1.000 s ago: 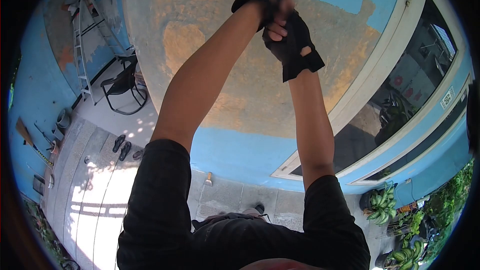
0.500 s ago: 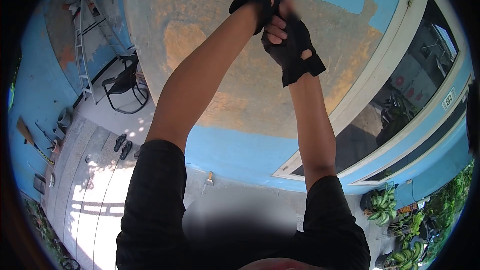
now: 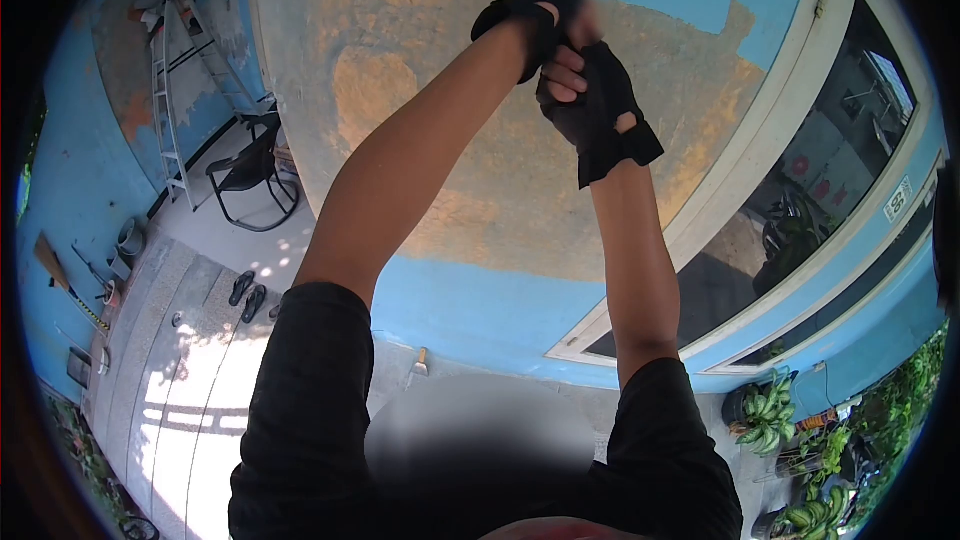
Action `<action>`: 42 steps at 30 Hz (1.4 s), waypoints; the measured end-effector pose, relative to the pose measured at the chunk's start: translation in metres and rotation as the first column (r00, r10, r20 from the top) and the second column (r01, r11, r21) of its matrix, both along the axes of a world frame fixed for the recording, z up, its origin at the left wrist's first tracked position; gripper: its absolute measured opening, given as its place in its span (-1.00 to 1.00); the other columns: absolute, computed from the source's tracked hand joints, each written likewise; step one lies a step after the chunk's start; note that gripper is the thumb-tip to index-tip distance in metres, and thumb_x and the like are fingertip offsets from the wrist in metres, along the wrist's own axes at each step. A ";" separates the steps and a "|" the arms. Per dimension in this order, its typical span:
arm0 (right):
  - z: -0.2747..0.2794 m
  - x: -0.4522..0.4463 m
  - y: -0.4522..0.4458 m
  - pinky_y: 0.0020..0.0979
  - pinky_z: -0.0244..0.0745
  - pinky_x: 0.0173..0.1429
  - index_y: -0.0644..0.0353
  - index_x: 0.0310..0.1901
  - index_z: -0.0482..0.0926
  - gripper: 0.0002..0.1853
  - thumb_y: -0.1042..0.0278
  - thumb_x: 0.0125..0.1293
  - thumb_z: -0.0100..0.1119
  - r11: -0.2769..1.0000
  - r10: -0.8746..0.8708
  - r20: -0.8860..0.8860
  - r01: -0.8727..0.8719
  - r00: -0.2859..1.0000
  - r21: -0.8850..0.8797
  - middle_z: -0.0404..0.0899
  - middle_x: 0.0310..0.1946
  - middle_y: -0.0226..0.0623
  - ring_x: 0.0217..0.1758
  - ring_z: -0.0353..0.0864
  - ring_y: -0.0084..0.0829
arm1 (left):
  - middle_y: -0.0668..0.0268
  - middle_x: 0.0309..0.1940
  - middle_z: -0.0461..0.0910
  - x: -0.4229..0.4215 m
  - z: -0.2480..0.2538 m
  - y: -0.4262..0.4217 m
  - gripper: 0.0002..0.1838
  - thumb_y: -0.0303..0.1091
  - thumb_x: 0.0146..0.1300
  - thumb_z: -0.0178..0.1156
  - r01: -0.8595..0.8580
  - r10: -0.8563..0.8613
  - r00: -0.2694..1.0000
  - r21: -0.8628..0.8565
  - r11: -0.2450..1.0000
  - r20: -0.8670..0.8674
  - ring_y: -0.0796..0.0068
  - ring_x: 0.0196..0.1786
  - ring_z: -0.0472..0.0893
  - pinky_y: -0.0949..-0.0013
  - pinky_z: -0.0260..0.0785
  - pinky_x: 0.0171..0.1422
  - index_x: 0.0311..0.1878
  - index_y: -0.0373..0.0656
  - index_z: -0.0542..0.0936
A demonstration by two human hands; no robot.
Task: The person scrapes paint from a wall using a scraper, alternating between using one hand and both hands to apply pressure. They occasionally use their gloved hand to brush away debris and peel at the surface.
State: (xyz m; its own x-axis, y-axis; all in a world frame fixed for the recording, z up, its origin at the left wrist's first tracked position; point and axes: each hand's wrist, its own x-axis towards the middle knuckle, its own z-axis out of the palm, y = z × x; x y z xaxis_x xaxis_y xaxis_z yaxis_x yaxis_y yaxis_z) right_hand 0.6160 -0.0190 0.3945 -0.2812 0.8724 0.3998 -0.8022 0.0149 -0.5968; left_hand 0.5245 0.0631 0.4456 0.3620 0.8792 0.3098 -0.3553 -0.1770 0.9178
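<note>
My left hand point(image 3: 535, 20), in a black fingerless glove, is raised against the wall point(image 3: 440, 120), where bare grey-and-orange plaster shows between areas of blue paint. Its fingers are hidden by a blurred patch. Just below and to the right, close against it, is my right hand point(image 3: 592, 105) in a matching glove. Its bare fingers are curled closed. Whatever they hold, if anything, cannot be made out. A ragged edge of blue paint runs above both hands.
A framed window point(image 3: 830, 160) borders the wall at right. Potted plants point(image 3: 765, 415) stand lower right. A brush-like tool with a wooden handle point(image 3: 422, 362) lies at the wall's foot. Farther left are a stepladder point(image 3: 165, 90), a black chair point(image 3: 250, 170) and sandals point(image 3: 254, 303).
Both hands have shifted together slightly down and to the right across the wall. The right hand stays curled.
</note>
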 end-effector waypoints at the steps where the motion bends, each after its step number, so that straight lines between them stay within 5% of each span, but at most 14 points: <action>1: -0.003 0.004 0.007 -0.60 0.07 -0.68 -0.20 -0.16 0.50 -0.87 0.32 0.58 -0.02 0.999 0.048 -0.006 -0.048 0.999 0.019 0.26 -0.62 -0.61 -0.73 0.16 -0.68 | 0.46 -0.58 0.42 0.000 0.000 -0.006 -0.77 -0.16 0.42 0.03 -0.043 0.043 0.999 0.012 0.999 -0.014 0.50 -0.38 0.56 0.41 0.51 -0.37 -0.13 -0.12 0.47; 9: -0.005 -0.001 -0.002 -0.61 0.09 -0.64 -0.18 -0.15 0.50 -0.88 0.34 0.56 0.00 0.998 0.005 0.034 -0.007 0.999 0.055 0.27 -0.61 -0.59 -0.71 0.16 -0.68 | 0.49 -0.59 0.38 0.000 -0.004 0.011 -0.77 -0.15 0.44 0.03 0.108 -0.109 0.993 0.017 0.994 0.049 0.51 -0.34 0.55 0.43 0.52 -0.35 -0.13 -0.12 0.45; 11: 0.010 -0.001 0.004 -0.61 0.10 -0.64 -0.16 -0.14 0.49 -0.88 0.37 0.56 0.01 0.998 -0.010 0.003 0.009 1.000 0.058 0.27 -0.61 -0.59 -0.71 0.17 -0.67 | 0.43 -0.59 0.38 -0.001 0.013 -0.003 -0.76 -0.16 0.44 0.03 -0.044 0.044 0.999 0.042 0.998 0.015 0.45 -0.35 0.55 0.41 0.51 -0.35 -0.15 -0.16 0.44; 14: 0.010 -0.007 0.000 -0.60 0.09 -0.65 -0.16 -0.15 0.50 -0.87 0.37 0.56 0.00 1.000 -0.006 0.001 0.006 1.000 0.028 0.28 -0.61 -0.60 -0.71 0.17 -0.68 | 0.40 -0.59 0.40 -0.004 0.006 0.008 -0.76 -0.17 0.44 0.03 0.066 -0.069 0.994 0.036 0.997 0.085 0.41 -0.36 0.55 0.40 0.51 -0.36 -0.16 -0.18 0.44; 20: 0.009 0.013 0.005 -0.55 0.13 -0.62 -0.26 -0.19 0.51 -0.83 0.36 0.54 0.02 0.982 0.188 -0.019 -0.188 0.982 0.021 0.27 -0.60 -0.59 -0.68 0.18 -0.64 | 0.42 -0.58 0.42 0.005 0.012 0.004 -0.76 -0.16 0.44 0.01 0.019 -0.019 1.000 0.003 1.000 0.013 0.42 -0.39 0.57 0.38 0.51 -0.38 -0.16 -0.15 0.45; 23: -0.002 0.011 -0.001 -0.55 0.13 -0.62 -0.26 -0.18 0.52 -0.82 0.37 0.54 0.00 0.998 0.061 0.003 -0.061 0.998 0.004 0.28 -0.60 -0.59 -0.69 0.17 -0.63 | 0.40 -0.58 0.43 -0.002 0.002 -0.019 -0.75 -0.15 0.44 -0.01 0.017 -0.019 0.996 -0.033 0.999 -0.082 0.42 -0.41 0.57 0.38 0.52 -0.38 -0.17 -0.15 0.46; 27: 0.004 0.025 0.013 -0.55 0.12 -0.63 -0.25 -0.19 0.51 -0.83 0.36 0.55 0.00 0.993 0.101 0.072 -0.105 0.992 0.054 0.28 -0.60 -0.58 -0.69 0.17 -0.63 | 0.41 -0.59 0.44 0.008 0.007 -0.025 -0.75 -0.15 0.44 -0.01 0.000 0.000 0.998 -0.002 1.000 0.062 0.44 -0.42 0.57 0.35 0.53 -0.39 -0.16 -0.14 0.46; 30: -0.002 0.027 0.007 -0.55 0.11 -0.63 -0.25 -0.19 0.50 -0.84 0.35 0.54 0.01 0.995 0.088 0.062 -0.091 0.994 0.040 0.27 -0.60 -0.58 -0.69 0.16 -0.63 | 0.41 -0.60 0.41 0.007 0.003 -0.042 -0.76 -0.16 0.44 -0.01 -0.033 0.029 0.998 -0.064 0.997 -0.061 0.45 -0.42 0.55 0.34 0.52 -0.39 -0.17 -0.15 0.45; 32: -0.003 0.027 0.003 -0.55 0.10 -0.63 -0.25 -0.20 0.49 -0.84 0.36 0.53 0.01 0.996 0.062 0.158 -0.072 0.985 0.061 0.26 -0.61 -0.58 -0.69 0.16 -0.63 | 0.44 -0.61 0.38 0.017 -0.004 -0.008 -0.77 -0.15 0.45 -0.01 0.037 -0.034 0.991 -0.025 0.999 0.127 0.49 -0.41 0.54 0.34 0.49 -0.42 -0.16 -0.12 0.43; 42: 0.016 0.025 -0.001 -0.59 0.07 -0.67 -0.20 -0.14 0.51 -0.86 0.39 0.52 0.05 1.000 -0.013 0.199 0.012 0.980 0.007 0.27 -0.62 -0.60 -0.73 0.15 -0.67 | 0.43 -0.59 0.37 0.015 0.004 0.001 -0.77 -0.16 0.45 0.02 0.108 -0.102 0.960 -0.007 0.994 0.259 0.42 -0.38 0.55 0.33 0.54 -0.33 -0.13 -0.14 0.40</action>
